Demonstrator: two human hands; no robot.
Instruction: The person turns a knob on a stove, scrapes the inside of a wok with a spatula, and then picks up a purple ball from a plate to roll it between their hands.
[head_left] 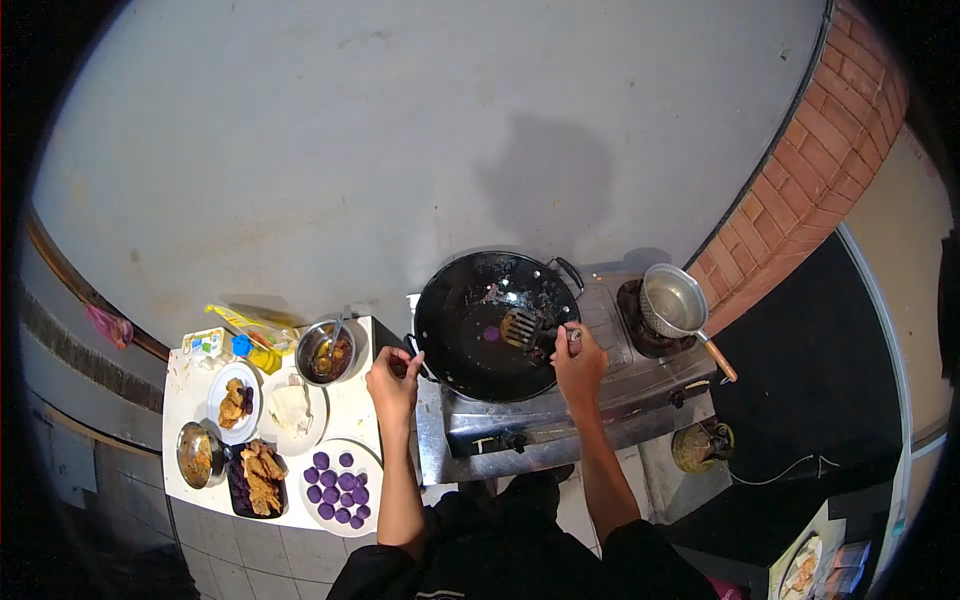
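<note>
- On the stove (580, 400), wok (465, 350) sits w/ a small purple ball (491, 333) near its middle, just L of the slotted turner (521, 328); smth brown shows at the slots, can't tell if it's on or under them.
- R hand (580, 362) is closed round the turner's handle, low over the wok's R side. A low, flat blade prob. works best – slide under, don't stab, b/c the ball looks soft & could squash.
- L hand (393, 385) has thumb & fingertips together at the wok's L handle; can't tell if they're clamped on it. A firm hold there would stop the wok skidding when the turner pushes.
- Short, gentle strokes are prob. best – hard ones could send the ball up the wall.
- Saucepan (672, 300) is near the R elbow side, handle jutting out, so wide swings R risk a knock.
</note>
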